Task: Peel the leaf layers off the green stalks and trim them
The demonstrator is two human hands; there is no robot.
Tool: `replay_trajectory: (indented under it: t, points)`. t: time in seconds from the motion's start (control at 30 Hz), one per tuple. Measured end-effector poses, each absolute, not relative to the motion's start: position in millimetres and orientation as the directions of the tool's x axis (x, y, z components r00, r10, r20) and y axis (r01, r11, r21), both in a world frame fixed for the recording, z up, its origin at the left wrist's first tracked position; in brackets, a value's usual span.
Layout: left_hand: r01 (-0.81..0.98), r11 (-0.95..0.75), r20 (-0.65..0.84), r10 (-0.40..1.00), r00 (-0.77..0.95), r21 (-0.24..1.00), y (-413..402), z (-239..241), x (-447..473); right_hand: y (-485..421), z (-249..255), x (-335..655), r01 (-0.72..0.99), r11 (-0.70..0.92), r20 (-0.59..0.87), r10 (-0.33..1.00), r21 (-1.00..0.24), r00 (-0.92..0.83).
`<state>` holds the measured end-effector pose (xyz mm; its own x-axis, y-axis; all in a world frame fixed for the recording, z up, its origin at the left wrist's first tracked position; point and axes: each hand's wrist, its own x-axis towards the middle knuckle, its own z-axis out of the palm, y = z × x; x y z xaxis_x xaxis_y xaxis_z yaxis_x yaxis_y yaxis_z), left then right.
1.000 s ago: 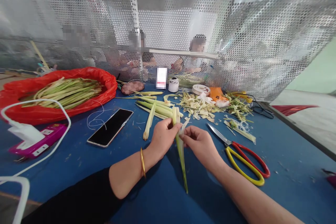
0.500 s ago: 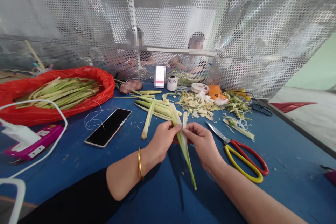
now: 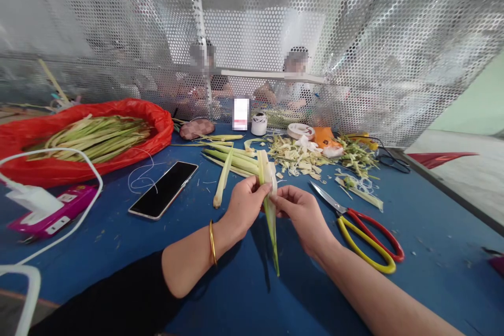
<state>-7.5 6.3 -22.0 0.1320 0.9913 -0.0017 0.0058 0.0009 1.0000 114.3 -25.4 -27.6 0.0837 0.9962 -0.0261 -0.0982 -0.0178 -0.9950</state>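
A pale green leaf sheath (image 3: 271, 223) hangs between my two hands over the blue table (image 3: 232, 294), its thin tip pointing toward me. My left hand (image 3: 247, 202) pinches it from the left, thumb on top. On the other side, the fingers of my right hand (image 3: 297, 210) are closed on its pale right edge. Just beyond my hands lie several similar leaf sheaths (image 3: 236, 160), and a single one (image 3: 223, 178) rests apart, left of them. Scissors (image 3: 360, 233) with one red and one yellow handle lie to the right of my right hand.
At left, a red bag (image 3: 157, 121) holds many long leaves, near a purple power strip (image 3: 51, 212). A black phone (image 3: 163, 191) lies flat. Trimmings (image 3: 295, 155), a tape roll (image 3: 301, 131) and a thread spool (image 3: 259, 124) sit before a perforated metal screen (image 3: 252, 31); people sit behind it.
The hanging tip of the leaf sheath has swung left and is more upright. The pale strip at my right fingers now lies against the rest of the leaf. Both hands keep their grip.
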Motion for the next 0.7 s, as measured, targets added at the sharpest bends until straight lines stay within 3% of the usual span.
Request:
replay_trajectory:
  t: [0.2, 0.4, 0.7]
  points:
    - [-0.037, 0.055, -0.049, 0.988, 0.146, 0.998, 7.0, -23.8, -6.7, -25.8, -27.1, 114.1, -0.096, 0.049, 0.041, 0.996, -0.994, 0.085]
    - [0.019, -0.007, 0.005, 0.996, 0.090, 1.000, 9.2, -23.7, -8.9, -26.2, -28.4, 113.5, -0.067, -0.071, -0.073, 0.997, -0.995, 0.033]
    - [-0.009, 0.122, -0.117, 0.968, 0.224, 0.993, 0.6, -15.2, -5.7, -23.6, -29.6, 116.2, -0.123, -0.042, -0.058, 0.989, -0.991, 0.134]
